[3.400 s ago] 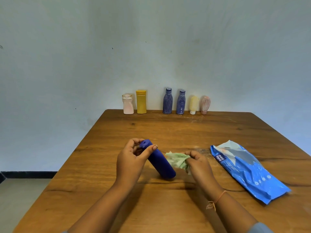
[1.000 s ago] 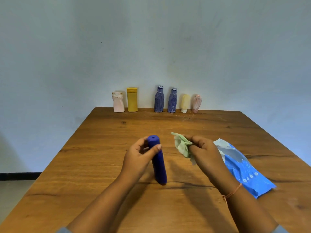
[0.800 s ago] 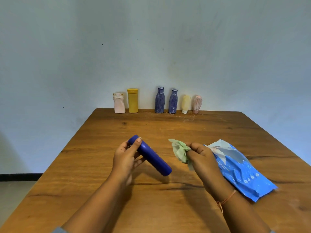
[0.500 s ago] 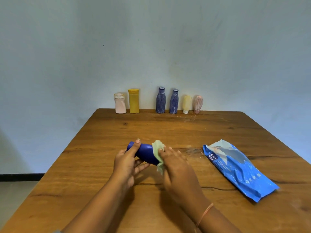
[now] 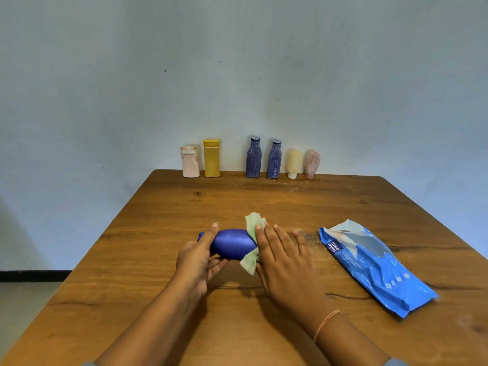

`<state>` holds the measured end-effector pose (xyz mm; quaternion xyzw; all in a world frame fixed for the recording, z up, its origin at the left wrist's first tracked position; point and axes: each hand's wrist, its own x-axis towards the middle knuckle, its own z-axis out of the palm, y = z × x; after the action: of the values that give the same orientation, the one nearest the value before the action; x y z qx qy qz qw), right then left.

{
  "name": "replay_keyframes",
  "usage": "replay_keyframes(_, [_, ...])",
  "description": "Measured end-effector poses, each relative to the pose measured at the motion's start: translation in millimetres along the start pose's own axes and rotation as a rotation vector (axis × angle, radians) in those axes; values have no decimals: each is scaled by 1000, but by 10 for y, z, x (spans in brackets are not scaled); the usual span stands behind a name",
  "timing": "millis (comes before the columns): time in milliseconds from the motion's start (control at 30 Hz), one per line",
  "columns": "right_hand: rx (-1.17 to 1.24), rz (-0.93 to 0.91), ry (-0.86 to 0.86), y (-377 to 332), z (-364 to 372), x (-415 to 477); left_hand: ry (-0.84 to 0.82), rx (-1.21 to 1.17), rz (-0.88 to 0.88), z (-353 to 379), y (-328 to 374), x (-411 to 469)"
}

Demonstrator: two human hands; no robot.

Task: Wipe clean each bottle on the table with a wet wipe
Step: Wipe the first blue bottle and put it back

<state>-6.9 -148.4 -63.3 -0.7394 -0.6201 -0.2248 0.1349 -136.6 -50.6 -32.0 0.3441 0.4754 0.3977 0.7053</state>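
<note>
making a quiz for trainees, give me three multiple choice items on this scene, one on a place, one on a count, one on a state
1. Where is the wipes pack?
A. right of the hands
B. against the wall
C. on the floor

2. How many bottles stand in the far row?
A. four
B. six
C. eight

3. How is the blue bottle positioned?
A. upright
B. on its side, held
C. inside the pack

Answers:
A, it lies on the table beyond the right hand.
B, six line the back edge.
B, the left hand grips it while the green wipe wraps it.
</note>
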Motion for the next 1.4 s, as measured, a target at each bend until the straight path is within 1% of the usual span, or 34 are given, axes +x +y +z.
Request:
replay_keyframes(100, [25,80,8,69,16,20,16,-63,-50,-12,12,-3])
replay_keyframes(167, [33,100,25,53,36,30,21,-111,-90,3,-2,-23])
replay_keyframes(233, [30,50,25,-25,47,30,8,-116,-115,46,-39,-51])
replay_keyframes(333, [33,-73,22,-199,73,21,8,-15,-88,112,-127,-74])
replay_keyframes(400, [59,-100,8,-218,76,70,27,10,-49,119,-144,-73])
replay_keyframes(433, [69,-86,-12,-182,62,113,26,14,-31,109,-140,-64])
replay_keyframes(533, [164,10,-101,44,-28,249,4,18,18,68,-92,-62])
replay_keyframes(600, [361,87,-267,227,-114,288,-2,15,39,38,-48,-69])
replay_keyframes(633, [474,118,-319,289,-139,290,-12,-3,39,23,-26,-70])
replay_keyframes(667, [597,169,-336,324,-151,283,-31,-37,27,12,-10,-70])
replay_keyframes(733, [845,347,-249,306,-123,253,-72,-119,-11,16,0,-72])
replay_keyframes(767, [894,417,-199,257,-109,228,-83,-157,-27,22,-11,-72])
replay_keyframes(800, [849,443,-152,189,-80,188,-87,-193,-38,40,-29,-74])
replay_keyframes(833, [712,406,-86,128,-33,142,-88,-218,-41,56,-54,-70])
replay_keyframes(867, [559,315,-17,75,11,101,-92,-217,-29,73,-82,-62])
replay_keyframes(900, [458,210,34,30,52,66,-104,-188,-4,88,-108,-56])
replay_keyframes(933, [421,120,57,-1,77,50,-129,-155,25,103,-125,-54])
replay_keyframes(1000, [470,31,1,-12,42,87,-188,-131,65,119,-122,-66])
replay_keyframes(1100, [567,42,-94,105,-68,184,-250,-208,75,103,-55,-66])
replay_keyframes(1133, [598,80,-121,159,-86,210,-259,-250,62,91,-32,-62])
replay_keyframes(1200, [783,261,-126,234,-137,247,-255,-345,16,70,-21,-51])
replay_keyframes(1300, [1320,717,-79,196,-146,278,-266,-429,-22,81,-57,-76])
replay_keyframes(1333, [1467,858,-85,166,-159,278,-288,-422,-16,82,-65,-82])
replay_keyframes(1367, [1535,953,-83,149,-166,274,-317,-380,-6,78,-68,-78])
replay_keyframes(1400, [1542,999,-71,146,-172,267,-353,-295,15,65,-63,-62])
